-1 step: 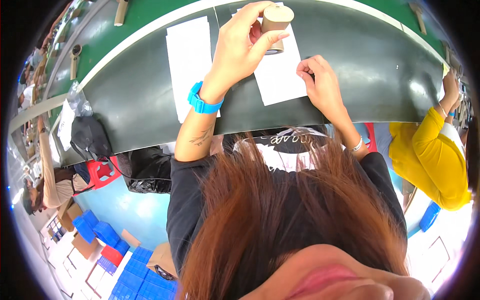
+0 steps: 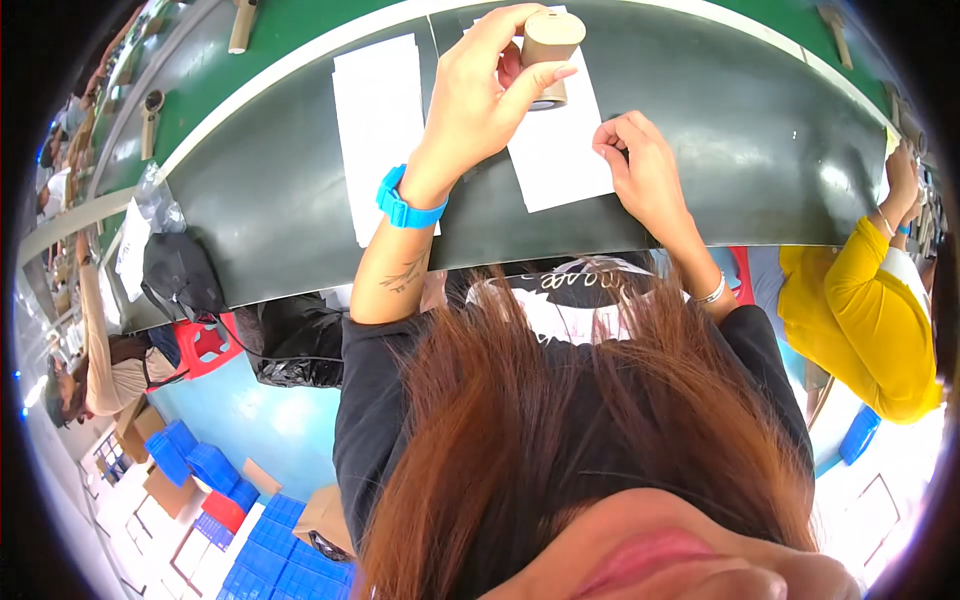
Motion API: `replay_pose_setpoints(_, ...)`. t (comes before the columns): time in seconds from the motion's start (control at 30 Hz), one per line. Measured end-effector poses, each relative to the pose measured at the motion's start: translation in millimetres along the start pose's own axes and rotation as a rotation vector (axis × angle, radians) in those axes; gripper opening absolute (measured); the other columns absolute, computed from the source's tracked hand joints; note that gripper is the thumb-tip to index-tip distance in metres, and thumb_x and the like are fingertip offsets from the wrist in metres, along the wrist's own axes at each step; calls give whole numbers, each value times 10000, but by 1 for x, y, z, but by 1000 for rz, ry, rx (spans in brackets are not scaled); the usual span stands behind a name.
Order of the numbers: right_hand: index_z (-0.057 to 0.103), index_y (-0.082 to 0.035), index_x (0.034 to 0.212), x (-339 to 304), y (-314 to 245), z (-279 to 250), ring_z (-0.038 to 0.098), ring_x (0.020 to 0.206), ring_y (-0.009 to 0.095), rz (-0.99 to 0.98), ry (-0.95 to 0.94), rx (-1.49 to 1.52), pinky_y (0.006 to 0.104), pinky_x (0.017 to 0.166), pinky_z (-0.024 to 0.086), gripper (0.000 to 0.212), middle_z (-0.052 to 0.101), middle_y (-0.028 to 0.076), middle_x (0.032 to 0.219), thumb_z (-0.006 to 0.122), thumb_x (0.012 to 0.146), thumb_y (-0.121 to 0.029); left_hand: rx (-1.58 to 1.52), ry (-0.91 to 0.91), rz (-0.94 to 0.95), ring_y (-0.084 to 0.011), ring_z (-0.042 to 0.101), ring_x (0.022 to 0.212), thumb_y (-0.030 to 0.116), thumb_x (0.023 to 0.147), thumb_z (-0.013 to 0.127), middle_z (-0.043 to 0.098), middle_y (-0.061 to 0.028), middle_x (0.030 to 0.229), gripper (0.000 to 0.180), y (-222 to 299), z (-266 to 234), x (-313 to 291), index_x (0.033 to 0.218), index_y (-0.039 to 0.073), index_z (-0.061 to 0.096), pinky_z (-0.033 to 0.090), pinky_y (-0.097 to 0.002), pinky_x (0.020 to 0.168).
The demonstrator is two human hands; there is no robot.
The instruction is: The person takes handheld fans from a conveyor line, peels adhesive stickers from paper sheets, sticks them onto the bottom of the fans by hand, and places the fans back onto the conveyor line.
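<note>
Fingers and thumb of the left hand point(image 2: 472, 95) wrap a tan tube point(image 2: 550, 38) above white sheets point(image 2: 560, 160), its long axis roughly upright, pale end uppermost; whether it rests on them is unclear. The tube lies forward and left of the right hand point(image 2: 648, 168), half-curled at the sheets' right edge, any grip undetermined.

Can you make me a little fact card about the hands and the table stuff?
Left hand: gripping a tan tube
Right hand: fingers curled, near the right white paper's edge; touching unclear
Left white paper: lying beside the left forearm
Table: dark, shiny
Left wrist: blue band
</note>
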State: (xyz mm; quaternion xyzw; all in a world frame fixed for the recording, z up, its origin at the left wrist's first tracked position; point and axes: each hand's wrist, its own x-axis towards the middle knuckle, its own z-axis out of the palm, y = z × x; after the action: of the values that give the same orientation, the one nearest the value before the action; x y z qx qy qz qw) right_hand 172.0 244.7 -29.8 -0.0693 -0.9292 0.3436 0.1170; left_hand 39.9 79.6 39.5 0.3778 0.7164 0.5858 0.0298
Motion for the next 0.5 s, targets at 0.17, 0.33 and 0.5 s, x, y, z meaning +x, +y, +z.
replay_pose_setpoints(0.17, 557, 3, 877, 1, -4, 3, 578, 717, 241, 27, 26, 66, 338, 651, 461, 102, 549, 115, 836, 603, 793, 36, -161, 114, 287, -131, 573, 791, 69, 802, 678, 610, -94, 943, 343, -18, 7, 0, 1104, -22, 544, 457, -235, 682)
replay_pose_setpoints(0.33, 554, -1, 869, 6, 8, -5, 567, 749, 232, -138, -63, 24, 318, 666, 456, 87, 541, 106, 868, 585, 798, 39, 21, 124, 101, -122, 593, 702, 70, 786, 729, 648, -68, 866, 391, -30, 7, -7, 1115, 2, 529, 506, -265, 666)
replay_pose_setpoints(0.5, 566, -6, 884, 7, 20, -37, 557, 822, 164, -123, -225, 299, 271, 707, 447, 89, 543, 76, 922, 582, 811, 42, 68, 190, 81, -115, 530, 601, 93, 752, 738, 626, -74, 908, 383, -17, 3, -13, 1086, 5, 576, 458, -244, 548)
